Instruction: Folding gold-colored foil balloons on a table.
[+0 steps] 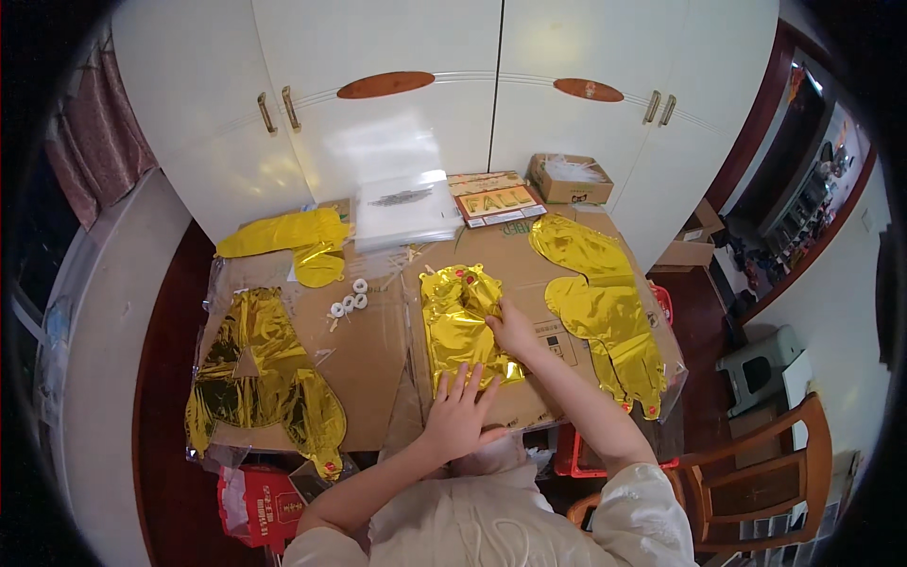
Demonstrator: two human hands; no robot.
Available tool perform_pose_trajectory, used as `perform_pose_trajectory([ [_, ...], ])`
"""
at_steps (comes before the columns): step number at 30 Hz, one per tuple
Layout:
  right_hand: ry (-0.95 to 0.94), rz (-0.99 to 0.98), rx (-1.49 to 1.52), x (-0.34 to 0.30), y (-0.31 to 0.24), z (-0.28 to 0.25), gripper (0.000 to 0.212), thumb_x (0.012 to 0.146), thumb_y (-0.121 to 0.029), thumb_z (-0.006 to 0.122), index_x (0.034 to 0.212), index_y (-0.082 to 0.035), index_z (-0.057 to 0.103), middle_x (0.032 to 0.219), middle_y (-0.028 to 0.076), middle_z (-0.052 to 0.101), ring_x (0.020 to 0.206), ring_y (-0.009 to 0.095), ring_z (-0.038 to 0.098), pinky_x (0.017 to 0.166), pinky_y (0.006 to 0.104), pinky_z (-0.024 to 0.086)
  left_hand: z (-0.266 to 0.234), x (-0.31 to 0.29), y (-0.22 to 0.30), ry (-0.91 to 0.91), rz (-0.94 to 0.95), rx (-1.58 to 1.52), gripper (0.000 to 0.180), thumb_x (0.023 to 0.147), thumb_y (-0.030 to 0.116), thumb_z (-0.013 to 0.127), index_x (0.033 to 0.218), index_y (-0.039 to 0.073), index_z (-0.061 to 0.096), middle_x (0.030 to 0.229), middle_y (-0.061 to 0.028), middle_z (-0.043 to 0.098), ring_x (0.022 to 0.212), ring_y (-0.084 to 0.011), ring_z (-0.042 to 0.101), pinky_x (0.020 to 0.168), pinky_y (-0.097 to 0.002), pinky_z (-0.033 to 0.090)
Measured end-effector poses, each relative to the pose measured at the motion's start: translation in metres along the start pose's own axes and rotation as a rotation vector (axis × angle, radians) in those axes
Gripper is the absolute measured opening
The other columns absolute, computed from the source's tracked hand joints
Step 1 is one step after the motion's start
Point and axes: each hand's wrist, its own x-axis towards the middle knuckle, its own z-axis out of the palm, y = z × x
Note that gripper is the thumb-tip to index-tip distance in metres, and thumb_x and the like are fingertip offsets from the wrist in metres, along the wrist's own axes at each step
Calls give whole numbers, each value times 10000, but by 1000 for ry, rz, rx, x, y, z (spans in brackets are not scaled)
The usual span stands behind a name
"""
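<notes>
A flat, shiny gold foil balloon [455, 331] lies in front of me on the cardboard, its upper right part folded over and crumpled. My right hand [513, 329] pinches the raised foil at its right side. Fingers spread, my left hand [458, 413] rests flat on the lower edge of the same balloon. To the right is another gold foil balloon [605, 302] with rounded lobes, laid out flat. On the left spreads a large foil balloon [255, 364] with a triangular hole. A partly folded foil balloon [288, 233] lies at the far left.
Several small white rolls [349, 302] sit on the cardboard-covered table [368, 378]. Along the back are a stack of clear plastic bags [406, 213], a printed card pack [499, 204] and an open carton [571, 178]. White cabinets stand behind; a wooden chair [756, 472] is at lower right.
</notes>
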Motion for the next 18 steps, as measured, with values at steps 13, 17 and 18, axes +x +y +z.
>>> perform_pose_trajectory([
  [13,84,-123,37,6,16,9,384,875,-227,615,1152,9,494,976,281,632,940,436,611,801,497,480,0,-1,3,-71,8,22,860,779,713,513,1418,147,402,1444,-252,329,1308,-522,285,998,-716,211],
  [17,82,-125,55,7,20,11,413,881,-251,609,1175,15,494,995,283,630,960,435,607,809,490,479,0,-2,5,-66,-12,44,862,765,720,519,1417,165,412,1444,-242,338,1301,-520,296,1006,-715,203],
  [18,79,-127,62,7,20,11,418,885,-257,605,1179,18,496,998,282,631,965,434,607,810,487,479,1,-2,5,-60,-18,48,862,759,722,523,1415,172,418,1444,-235,344,1298,-515,303,1013,-709,201],
])
